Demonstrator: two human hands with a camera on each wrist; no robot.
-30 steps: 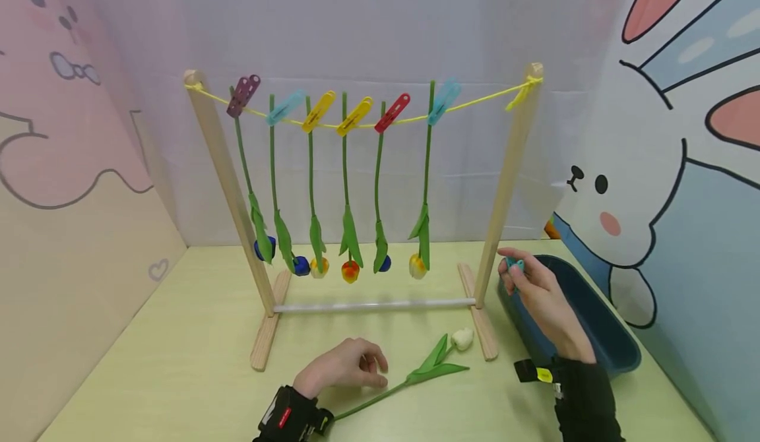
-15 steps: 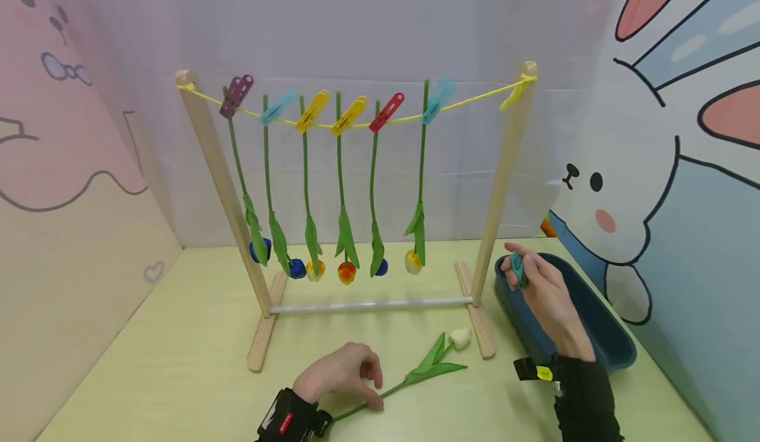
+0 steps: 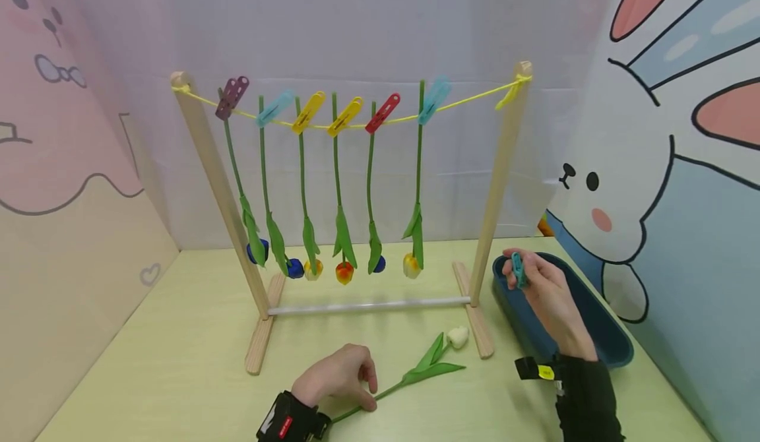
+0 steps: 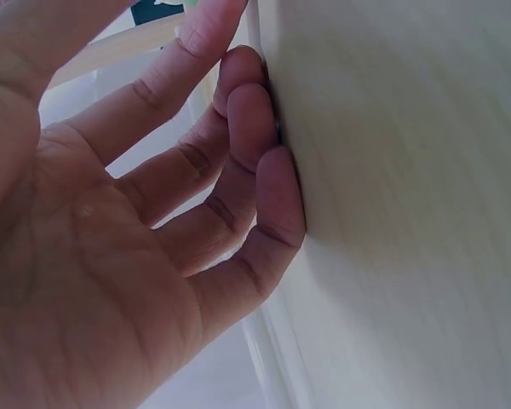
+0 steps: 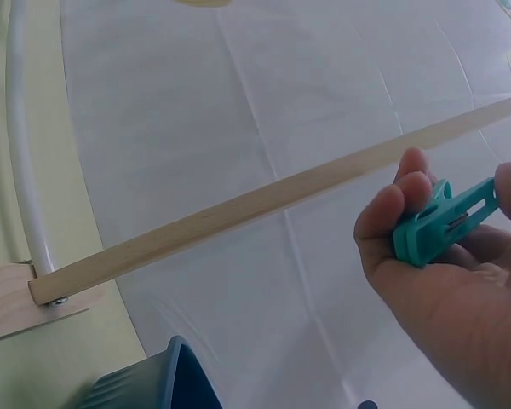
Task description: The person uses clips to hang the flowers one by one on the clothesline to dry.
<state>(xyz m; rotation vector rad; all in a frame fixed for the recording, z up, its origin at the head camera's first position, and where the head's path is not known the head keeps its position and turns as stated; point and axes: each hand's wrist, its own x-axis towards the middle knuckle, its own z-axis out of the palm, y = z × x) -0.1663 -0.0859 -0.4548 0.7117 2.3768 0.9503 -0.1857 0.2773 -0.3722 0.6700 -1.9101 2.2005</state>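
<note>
A white artificial tulip (image 3: pixel 423 367) lies on the table, its bloom toward the right foot of the rack. My left hand (image 3: pixel 341 377) is at its stem, thumb and forefinger closing on it; the other fingertips (image 4: pixel 277 192) rest on the tabletop. The pinch itself is out of sight in the left wrist view. Above the blue bin, my right hand (image 3: pixel 549 300) holds a teal clothespin (image 5: pixel 443 223) between thumb and fingers. Several tulips, such as an orange one (image 3: pixel 344 273), hang bloom-down from a yellow cord (image 3: pixel 469 102), each clipped by a clothespin.
The wooden rack (image 3: pixel 501 165) stands across the middle, with a white bar (image 3: pixel 368 307) low between its feet. The dark blue bin (image 3: pixel 600 326) sits at the right. A pale curtain (image 3: pixel 356 26) hangs behind, with a rabbit print (image 3: pixel 629 218) at the right.
My left hand has come down onto the tulip's stem. My right hand has turned the clothespin more upright in its fingers. The head view has shifted slightly.
</note>
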